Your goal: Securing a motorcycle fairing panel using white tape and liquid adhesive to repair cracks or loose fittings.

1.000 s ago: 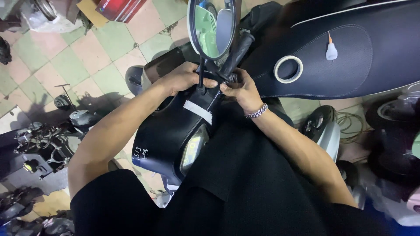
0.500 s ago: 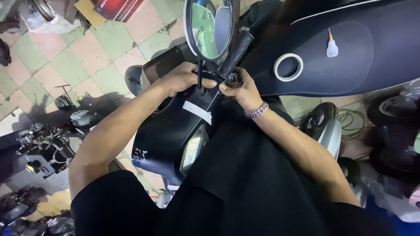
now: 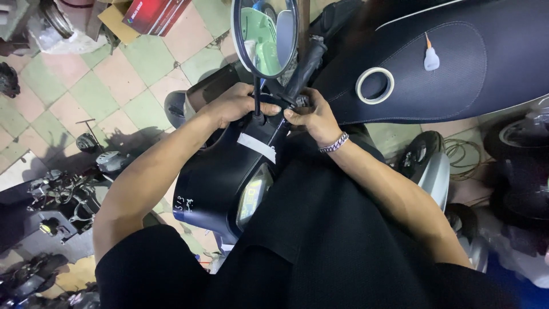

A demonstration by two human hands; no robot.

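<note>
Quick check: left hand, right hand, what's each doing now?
Left hand: closed around the mirror stem.
Right hand: fingers pinched at the stem's base; what it holds cannot be told.

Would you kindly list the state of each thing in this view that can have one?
Left hand: gripping the base of the mirror stem.
Right hand: fingers pinched at the same joint.
Round black-rimmed mirror: upright on its stem.
Black handlebar grip: free, unheld.
White tape strip: stuck flat on the dark cowl.
Roll of white tape: lying flat on the black seat.
Small glue bottle: capped, lying on the seat.
</note>
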